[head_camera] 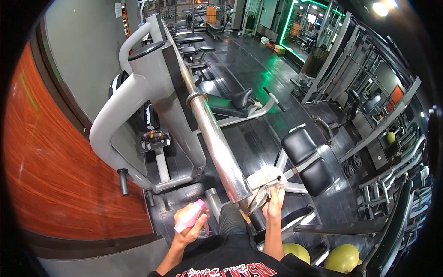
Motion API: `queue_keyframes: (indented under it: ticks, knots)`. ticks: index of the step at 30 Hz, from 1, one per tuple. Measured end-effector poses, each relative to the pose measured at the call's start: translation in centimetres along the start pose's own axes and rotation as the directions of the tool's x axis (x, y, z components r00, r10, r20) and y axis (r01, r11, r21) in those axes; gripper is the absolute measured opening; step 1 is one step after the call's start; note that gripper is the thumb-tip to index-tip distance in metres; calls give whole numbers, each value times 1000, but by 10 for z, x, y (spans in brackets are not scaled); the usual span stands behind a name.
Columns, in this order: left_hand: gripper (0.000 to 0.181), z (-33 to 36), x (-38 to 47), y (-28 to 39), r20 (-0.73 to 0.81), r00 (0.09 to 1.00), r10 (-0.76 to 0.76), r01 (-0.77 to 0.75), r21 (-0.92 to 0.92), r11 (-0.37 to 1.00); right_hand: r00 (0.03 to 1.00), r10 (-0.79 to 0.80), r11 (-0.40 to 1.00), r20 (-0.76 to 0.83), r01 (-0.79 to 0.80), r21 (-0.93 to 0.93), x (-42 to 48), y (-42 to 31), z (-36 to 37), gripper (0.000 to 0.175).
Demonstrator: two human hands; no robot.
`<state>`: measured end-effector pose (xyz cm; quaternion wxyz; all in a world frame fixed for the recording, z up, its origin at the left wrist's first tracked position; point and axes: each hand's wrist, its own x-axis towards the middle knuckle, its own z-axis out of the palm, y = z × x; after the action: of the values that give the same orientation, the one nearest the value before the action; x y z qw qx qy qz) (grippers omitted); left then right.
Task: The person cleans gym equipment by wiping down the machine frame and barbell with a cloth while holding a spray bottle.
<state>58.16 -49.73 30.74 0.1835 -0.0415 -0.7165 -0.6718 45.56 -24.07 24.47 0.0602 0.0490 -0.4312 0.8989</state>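
A pink spray bottle (191, 216) is gripped in my left hand (188, 230), its trigger head pointing up and away from me. Its lower body is mostly hidden by the fingers. My right hand (275, 202) holds a crumpled, stained white cloth (266, 180) against the right side of a barbell's sleeve end. That barbell (221, 149) is chrome and slants away from me past a grey rack upright (157, 79). Its thick near sleeve ends between my two hands, and a collar (196, 98) sits farther up.
A black padded bench (299, 145) stands right of the cloth. Curved grey frame tubing (110, 107) with a black peg (123, 181) rises at left, beside a wood panel (69, 173). Yellow-green balls (342, 258) lie at lower right, near a black padded bar (392, 228).
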Motion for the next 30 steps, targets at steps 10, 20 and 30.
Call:
queue_keyframes:
  ticks: [10, 20, 30]
  knots:
    - [11, 1, 4, 40, -57, 998, 28, -27, 7, 1000, 999, 35, 998, -17, -34, 52, 26, 14, 21, 40]
    - [11, 31, -1, 82, -245, 969, 16, 46, 246, 968, 979, 132, 985, 155, -147, 91, 95, 1, 22, 40]
    - [11, 93, 13, 113, -336, 942, 7, 151, 442, 884, 980, 119, 990, 160, -129, 53, 147, -13, -10, 45]
